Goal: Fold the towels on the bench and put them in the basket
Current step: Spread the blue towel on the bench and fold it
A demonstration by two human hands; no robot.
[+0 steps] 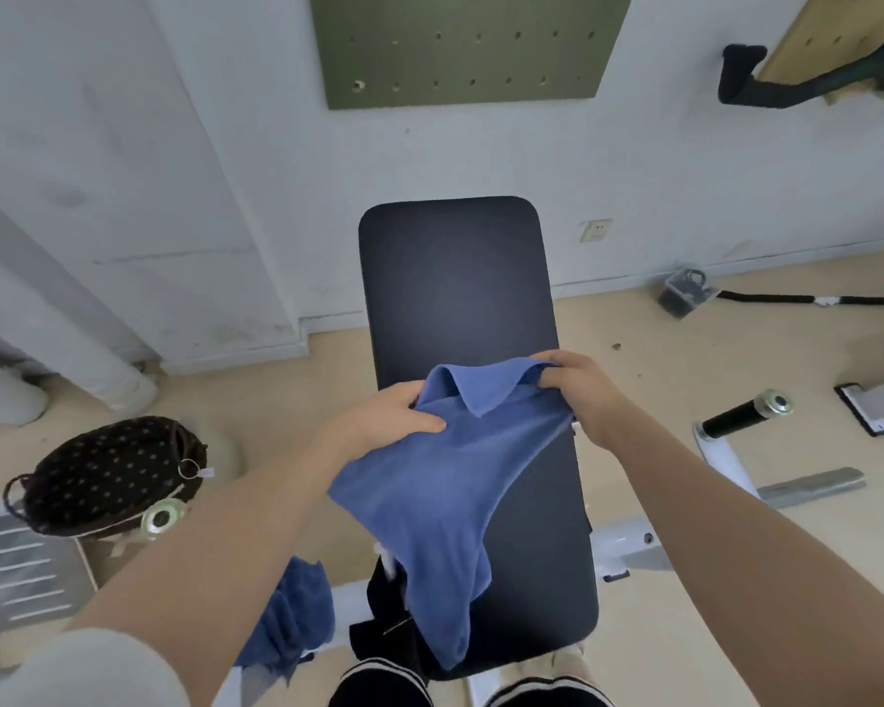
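A blue towel (440,497) is held up over the black padded bench (455,283), its lower part drooping across the bench's near end. My left hand (389,418) grips its upper left edge. My right hand (580,387) grips the upper right corner, where the cloth folds over. A dark woven basket (108,477) with a dotted lining sits on the floor to the left of the bench. A second blue towel (292,620) hangs low at the bench's left, partly hidden behind my left forearm.
Dark cloth (384,614) lies at the bench's near left corner. White bench frame with a black foam roller (741,415) stands on the right. A grey slatted thing (16,568) is at the lower left. The white wall holds a green pegboard (460,43).
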